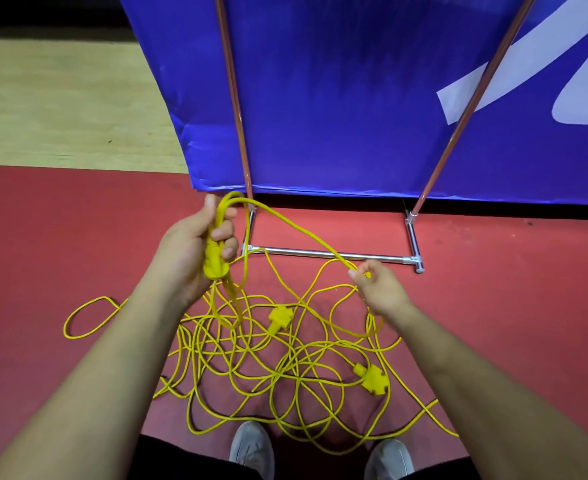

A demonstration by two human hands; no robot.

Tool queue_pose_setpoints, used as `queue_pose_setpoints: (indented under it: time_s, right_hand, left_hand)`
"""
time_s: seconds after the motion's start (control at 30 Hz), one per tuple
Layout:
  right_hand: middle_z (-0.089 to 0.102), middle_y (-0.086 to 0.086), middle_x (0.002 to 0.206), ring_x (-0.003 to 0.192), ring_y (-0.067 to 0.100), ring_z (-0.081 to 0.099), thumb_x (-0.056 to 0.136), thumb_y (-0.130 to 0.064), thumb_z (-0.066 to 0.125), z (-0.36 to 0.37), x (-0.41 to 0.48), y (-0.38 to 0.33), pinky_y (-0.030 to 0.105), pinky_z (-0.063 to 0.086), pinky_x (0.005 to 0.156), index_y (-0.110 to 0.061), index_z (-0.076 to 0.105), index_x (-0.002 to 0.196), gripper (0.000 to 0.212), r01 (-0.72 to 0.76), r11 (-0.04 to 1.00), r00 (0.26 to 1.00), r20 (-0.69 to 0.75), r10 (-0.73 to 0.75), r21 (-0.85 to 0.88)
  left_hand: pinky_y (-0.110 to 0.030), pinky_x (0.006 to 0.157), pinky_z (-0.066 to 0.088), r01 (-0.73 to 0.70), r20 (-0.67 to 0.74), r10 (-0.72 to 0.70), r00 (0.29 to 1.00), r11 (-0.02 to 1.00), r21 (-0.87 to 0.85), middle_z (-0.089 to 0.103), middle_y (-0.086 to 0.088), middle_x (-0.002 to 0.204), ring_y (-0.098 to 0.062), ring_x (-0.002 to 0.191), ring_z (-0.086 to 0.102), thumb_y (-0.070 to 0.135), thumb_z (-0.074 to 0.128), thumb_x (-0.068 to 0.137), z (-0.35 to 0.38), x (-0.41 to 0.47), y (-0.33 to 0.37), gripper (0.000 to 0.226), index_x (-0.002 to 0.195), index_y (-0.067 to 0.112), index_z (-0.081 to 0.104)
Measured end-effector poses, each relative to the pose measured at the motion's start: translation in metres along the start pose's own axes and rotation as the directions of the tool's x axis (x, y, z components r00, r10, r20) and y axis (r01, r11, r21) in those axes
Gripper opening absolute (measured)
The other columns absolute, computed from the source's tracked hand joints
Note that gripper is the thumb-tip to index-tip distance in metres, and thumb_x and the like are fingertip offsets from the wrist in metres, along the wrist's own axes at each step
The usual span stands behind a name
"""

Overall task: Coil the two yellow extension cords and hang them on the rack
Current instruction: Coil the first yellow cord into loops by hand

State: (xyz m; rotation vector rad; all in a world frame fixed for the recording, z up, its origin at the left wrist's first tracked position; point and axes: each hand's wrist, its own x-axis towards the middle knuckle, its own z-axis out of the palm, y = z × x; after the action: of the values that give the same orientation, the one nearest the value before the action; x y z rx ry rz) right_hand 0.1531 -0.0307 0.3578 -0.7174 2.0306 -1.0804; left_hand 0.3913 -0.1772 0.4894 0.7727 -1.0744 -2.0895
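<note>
Head view: cords (280, 318) mostly a loose tangle on the red floor (43, 237), in front of the rack (334, 253).
Left hand (195, 244) fisted round a few loops and a plug (216, 263), held up. Right hand (380, 289) pinches one strand running from those loops. Shoes (252, 448) at tangle's near edge.

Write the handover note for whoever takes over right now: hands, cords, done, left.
Left hand grips a started coil: a few loops plus a plug end.
Right hand pinches the strand running from that coil between its fingers.
The rest of the yellow cord lies in a tangle on the red floor, two plug blocks among it, in front of the rack.
Done: first loops only.
Left: finish this coil, coil the second cord, hang both. The rack's top is out of view.
</note>
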Motion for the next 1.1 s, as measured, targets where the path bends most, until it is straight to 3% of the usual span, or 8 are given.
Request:
queue_pose_setpoints:
  time_s: [0.13,0.2,0.33,0.5,0.63,0.8,0.97,1.1]
  right_hand:
    - [0.068,0.002,0.074,0.071,0.018,0.061,0.087,-0.025,0.070,-0.012,-0.007,-0.037,0.029,0.050,0.068,-0.015,0.072,0.080,0.012,0.199,0.779,0.969,0.238,-0.066,-0.595]
    - [0.071,-0.001,0.074,0.070,0.010,0.061,0.085,-0.023,0.072,-0.019,-0.026,-0.067,0.029,0.050,0.072,-0.015,0.078,0.086,0.010,0.325,0.721,0.870,0.493,0.027,-0.612]
    - [0.045,0.001,0.052,0.045,0.011,0.036,0.088,-0.025,0.070,-0.025,-0.067,-0.115,0.023,0.030,0.044,-0.018,0.075,0.082,0.011,0.393,0.872,0.581,0.814,0.012,-0.293]
    - [0.043,-0.002,0.051,0.047,0.012,0.031,0.082,-0.023,0.071,-0.019,-0.060,-0.120,0.026,0.021,0.048,-0.019,0.070,0.076,0.008,0.219,0.941,0.810,0.489,-0.323,0.258]
    - [0.050,0.002,0.060,0.054,0.013,0.046,0.091,-0.017,0.065,-0.036,-0.043,-0.088,0.020,0.037,0.052,-0.005,0.066,0.087,0.013,0.322,0.947,0.870,0.389,-0.303,0.017]
    - [0.049,0.004,0.061,0.050,0.013,0.039,0.092,-0.009,0.062,-0.044,-0.032,-0.068,0.023,0.030,0.048,-0.011,0.067,0.092,0.005,0.173,0.957,0.949,0.219,-0.225,0.233]
    - [0.054,-0.008,0.054,0.049,0.003,0.042,0.086,-0.013,0.071,-0.026,-0.044,-0.091,0.014,0.033,0.048,-0.012,0.074,0.086,0.004,0.354,0.933,0.898,0.255,-0.358,0.062]
    - [0.054,-0.004,0.059,0.054,0.003,0.045,0.084,-0.012,0.073,0.000,-0.067,-0.115,0.017,0.037,0.053,-0.009,0.072,0.084,0.003,0.477,0.875,0.796,0.379,-0.472,0.087]
  left_hand:
    - [-0.022,0.046,0.041,0.010,-0.006,-0.009,1.000,0.945,0.327,0.042,0.002,0.050,-0.016,0.043,0.048,0.014,0.043,0.098,-0.003,0.000,-0.005,0.020,0.091,0.001,0.056]
    - [-0.026,0.052,0.051,0.091,0.006,-0.106,0.994,0.882,0.462,0.054,-0.002,0.052,-0.022,0.053,0.065,0.013,0.044,0.098,-0.004,-0.003,-0.008,0.019,0.084,0.005,0.052]
    - [-0.027,0.067,0.057,0.224,0.153,-0.345,0.926,0.828,0.514,0.073,-0.015,0.075,-0.025,0.073,0.072,0.016,0.045,0.096,0.011,-0.012,-0.019,0.013,0.089,0.005,0.048]
    - [-0.024,0.043,0.035,0.179,0.360,-0.370,0.856,0.867,0.465,0.056,-0.005,0.055,-0.016,0.039,0.050,0.023,0.053,0.090,0.024,-0.018,-0.026,0.025,0.101,0.001,0.050]
    - [-0.023,0.042,0.022,0.206,0.222,-0.264,0.939,0.946,0.252,0.037,0.002,0.050,-0.008,0.035,0.031,0.015,0.051,0.086,0.019,-0.012,-0.015,0.010,0.084,0.008,0.043]
    - [-0.021,0.038,0.038,0.260,0.160,-0.360,0.919,0.860,0.439,0.053,-0.011,0.053,-0.022,0.040,0.052,0.017,0.053,0.080,0.013,-0.014,-0.014,0.013,0.079,0.004,0.054]
    - [-0.025,0.043,0.052,0.354,0.159,-0.451,0.878,0.837,0.418,0.068,-0.030,0.077,-0.033,0.058,0.070,0.012,0.053,0.083,0.022,-0.017,-0.024,0.012,0.084,0.001,0.057]
    - [-0.021,0.041,0.044,0.300,0.225,-0.441,0.869,0.831,0.469,0.062,-0.016,0.065,-0.023,0.044,0.059,0.016,0.054,0.082,0.023,-0.016,-0.029,0.013,0.078,0.007,0.062]
